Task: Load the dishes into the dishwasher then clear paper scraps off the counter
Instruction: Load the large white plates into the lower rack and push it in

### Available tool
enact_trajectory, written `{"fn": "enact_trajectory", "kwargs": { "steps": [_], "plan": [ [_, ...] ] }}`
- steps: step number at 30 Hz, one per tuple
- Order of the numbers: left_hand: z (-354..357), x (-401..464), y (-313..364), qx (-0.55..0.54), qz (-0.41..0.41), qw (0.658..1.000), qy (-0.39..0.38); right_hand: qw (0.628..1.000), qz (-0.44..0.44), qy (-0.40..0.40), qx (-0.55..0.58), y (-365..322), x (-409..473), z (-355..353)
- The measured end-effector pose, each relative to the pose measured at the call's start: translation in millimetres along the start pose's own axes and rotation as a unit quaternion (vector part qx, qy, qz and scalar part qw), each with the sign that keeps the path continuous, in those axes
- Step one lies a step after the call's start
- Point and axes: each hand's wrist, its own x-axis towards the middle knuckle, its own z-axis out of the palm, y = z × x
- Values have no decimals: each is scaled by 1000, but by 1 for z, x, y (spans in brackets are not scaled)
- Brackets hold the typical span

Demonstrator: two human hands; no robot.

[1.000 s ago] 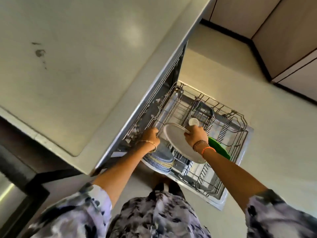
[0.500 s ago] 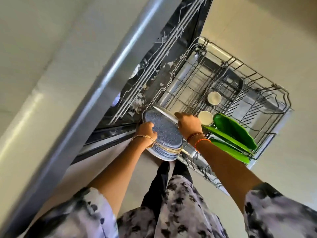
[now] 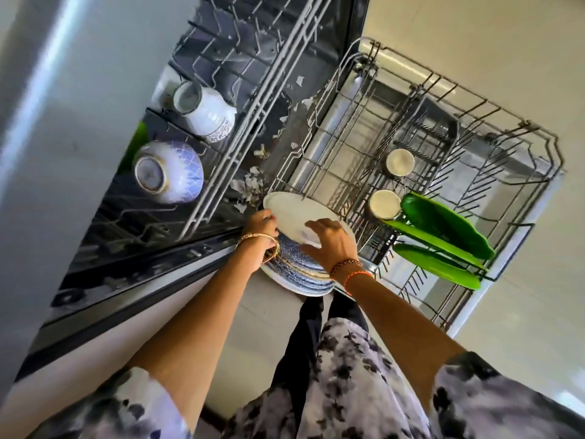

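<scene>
Dishwasher open, lower rack (image 3: 443, 128) pulled out over the door, upper rack (image 3: 253, 58) still inside the machine. Left hand (image 3: 259, 239) holds a stack of blue speckled plates (image 3: 297, 270) from beneath at the near-left corner of the lower rack, fingers curled round the stack's edge. Right hand (image 3: 329, 242) grips a white plate (image 3: 294, 213) by its near rim, fingers spread over the face, thumb side hidden; the plate is tilted, sitting just above the stack with its far edge among the rack's front tines. Whether it is seated in a slot, cannot tell. Lower rack contents: two small white cups (image 3: 400, 161), mouth up toward the camera, one behind the other in the middle; three green leaf-shaped plates (image 3: 443, 226) standing on edge in the right-hand tines, side by side. Upper rack contents: a white mug with blue pattern (image 3: 205, 112) on its side and a blue-and-white bowl (image 3: 167, 172) upside down, foot ring showing. Paper scraps (image 3: 250, 185) lie scattered on the dishwasher's inner floor between the two racks, near the white plate's far edge. Person wears a patterned top, bangles on both wrists.
</scene>
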Motion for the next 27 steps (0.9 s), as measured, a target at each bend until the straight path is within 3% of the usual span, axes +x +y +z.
{"fn": "enact_trajectory", "kwargs": {
  "steps": [4, 7, 12, 19, 24, 27],
  "plan": [
    [6, 1, 6, -33, 13, 999, 4, 998, 14, -11, -62, 8, -4, -6],
    [12, -1, 12, 6, 31, 999, -9, 997, 21, -9, -75, 7, -7, -6],
    [18, -17, 7, 114, 115, 987, 25, 999, 39, 7, -6, 11, -16, -5],
    [16, -46, -7, 224, 246, 941, 69, 982, 43, 135, 128, 25, -43, -11],
    [21, -79, -9, 187, 312, 926, 106, 905, 2, 335, 261, 12, -71, -33],
    [23, -105, -3, 165, 371, 907, 115, 844, -6, 398, 361, -6, -82, -54]
  ]
}}
